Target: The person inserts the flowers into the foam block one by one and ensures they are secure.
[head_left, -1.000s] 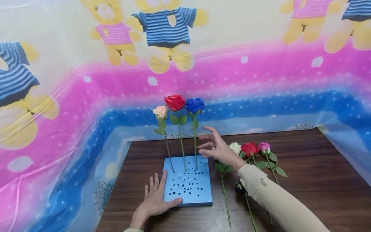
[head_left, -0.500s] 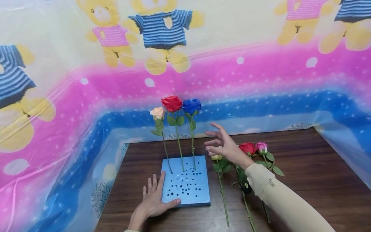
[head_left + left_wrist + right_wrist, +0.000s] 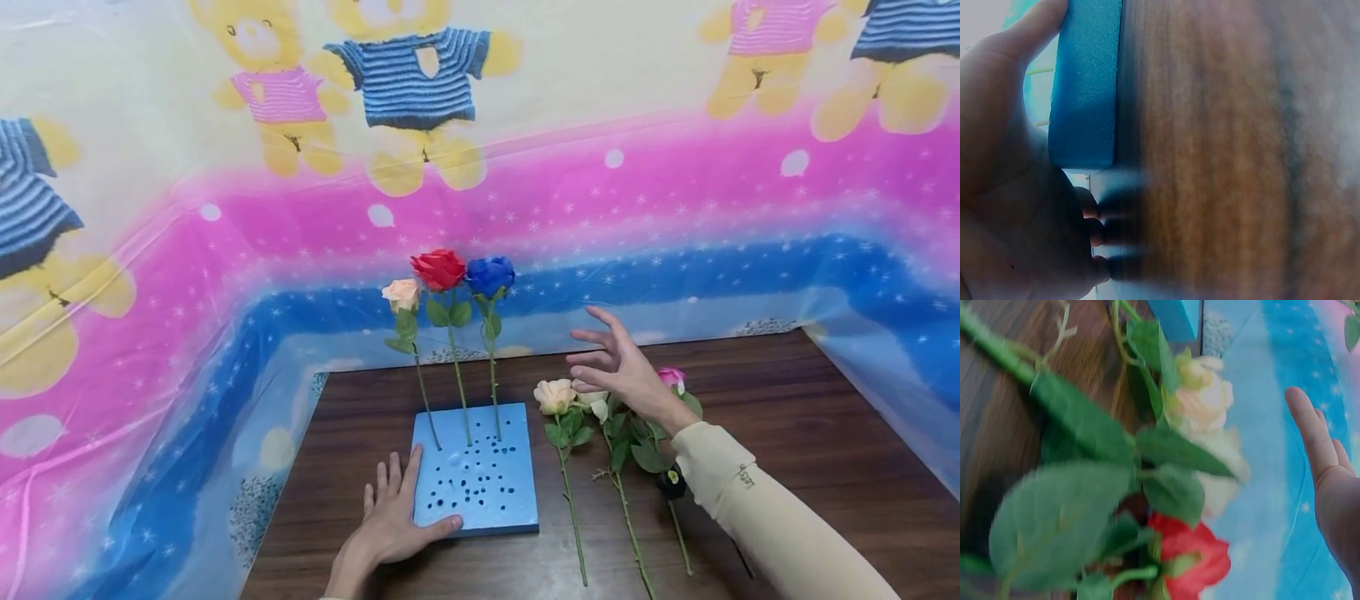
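Blue foam block [image 3: 476, 471] lay nearest me on the worktop [image 3: 787, 433], pinned by my left hand [image 3: 392, 521], fingers flat beside it, thumb along its near edge. Beyond, my right hand [image 3: 626, 372] hovered with an open, empty grip over the loose roses; the peach rose [image 3: 554, 395] lay just left of it. A low pinch on its stem would have served best, I judged.

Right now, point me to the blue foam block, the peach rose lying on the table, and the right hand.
blue foam block [image 3: 480, 479], head view, on its holed top face.
peach rose lying on the table [image 3: 555, 395], head view, on the bloom.
right hand [image 3: 626, 372], head view, on the middle of the open hand.
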### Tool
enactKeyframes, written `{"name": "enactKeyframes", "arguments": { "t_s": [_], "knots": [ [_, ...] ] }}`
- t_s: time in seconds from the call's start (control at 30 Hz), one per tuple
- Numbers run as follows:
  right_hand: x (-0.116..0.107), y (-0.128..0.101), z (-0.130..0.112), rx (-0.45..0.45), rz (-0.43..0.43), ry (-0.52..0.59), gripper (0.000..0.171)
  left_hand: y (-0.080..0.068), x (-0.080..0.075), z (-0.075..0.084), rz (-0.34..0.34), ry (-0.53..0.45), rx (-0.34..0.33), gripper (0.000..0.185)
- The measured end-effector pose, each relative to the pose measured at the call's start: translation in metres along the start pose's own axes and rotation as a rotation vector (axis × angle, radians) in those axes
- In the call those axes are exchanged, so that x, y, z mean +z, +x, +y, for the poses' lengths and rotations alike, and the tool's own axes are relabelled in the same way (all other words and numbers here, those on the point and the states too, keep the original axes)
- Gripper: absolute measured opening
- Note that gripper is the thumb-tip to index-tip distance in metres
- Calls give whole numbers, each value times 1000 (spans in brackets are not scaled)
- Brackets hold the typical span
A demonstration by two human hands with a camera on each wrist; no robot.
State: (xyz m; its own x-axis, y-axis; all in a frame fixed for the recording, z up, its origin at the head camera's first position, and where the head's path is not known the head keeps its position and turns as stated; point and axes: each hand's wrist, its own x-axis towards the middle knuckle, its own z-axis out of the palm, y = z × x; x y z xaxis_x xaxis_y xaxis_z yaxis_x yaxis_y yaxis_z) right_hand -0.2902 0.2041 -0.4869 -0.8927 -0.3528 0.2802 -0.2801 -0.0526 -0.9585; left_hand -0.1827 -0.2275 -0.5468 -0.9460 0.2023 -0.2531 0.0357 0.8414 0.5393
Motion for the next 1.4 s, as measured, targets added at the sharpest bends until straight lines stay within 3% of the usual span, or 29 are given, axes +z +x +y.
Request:
{"name": "enactKeyframes", "arguments": {
  "t_s": [0.53,1.4],
  "knots": [
    [-52,-31,-13,14,125,-17,97,1,3,-1,-6,2,-4,134],
    [-114,-65,-43,-45,200,-9,96,2,2,0,-13,13,-8,134]
  ]
}}
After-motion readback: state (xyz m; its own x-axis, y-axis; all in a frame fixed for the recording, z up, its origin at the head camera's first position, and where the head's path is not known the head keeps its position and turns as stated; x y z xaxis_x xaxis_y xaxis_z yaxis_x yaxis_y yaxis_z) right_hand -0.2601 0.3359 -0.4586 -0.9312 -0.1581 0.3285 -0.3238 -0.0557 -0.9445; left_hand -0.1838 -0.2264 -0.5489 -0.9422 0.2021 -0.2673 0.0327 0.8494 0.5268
